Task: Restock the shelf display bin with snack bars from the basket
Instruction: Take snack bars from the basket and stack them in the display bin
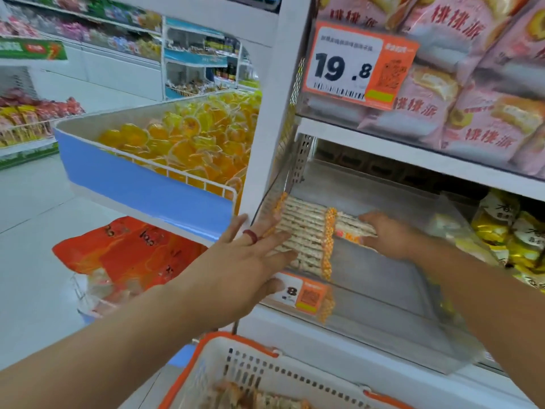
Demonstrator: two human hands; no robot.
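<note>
Shop aisle, white shelving. Left hand (250, 255) flat, fingers straight against snack bars (306, 231) in bin (383, 290); right hand (389, 234) grasps row end. Advise: square row leftward, keep bars level.

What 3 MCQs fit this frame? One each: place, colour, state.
1. Where do the snack bars lie?
A. far left of the clear display bin
B. on the pink packs
C. on the floor

2. What colour is the trim on the white basket?
A. green
B. orange
C. black

3. How is the left hand?
A. clenched, holding nothing
B. gripping the basket
C. fingers straight, against the bars

Key: 1 A, the row sits at the bin's left wall. 2 B, rim and handle are orange. 3 C, its spread fingers lie on the row's left edge.
</note>
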